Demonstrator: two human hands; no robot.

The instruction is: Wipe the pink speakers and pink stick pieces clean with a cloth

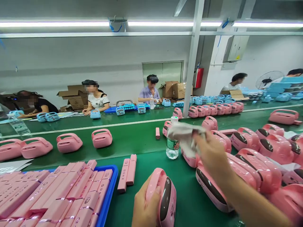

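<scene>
- Clasping a pink handled case (163, 195) in the left hand (144, 206), set on edge, in front of the water bottle (172, 143).
- Pinching a white cloth (184, 134) tight in the right hand (209, 153), just right of the bottle's cap.
- Further right of the bottle: heaped pink cases (260, 164).
- Left of the bottle: two loose pink bars (127, 171), then a blue tray (113, 186) packed with more.
- Behind the bottle, well apart: seated co-workers (149, 91).

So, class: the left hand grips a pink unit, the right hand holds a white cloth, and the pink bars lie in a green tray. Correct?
No: the head view shows the tray is blue, not green. The left hand grips a pink unit, the right hand holds a white cloth, and the pink bars lie in that blue tray.
</scene>
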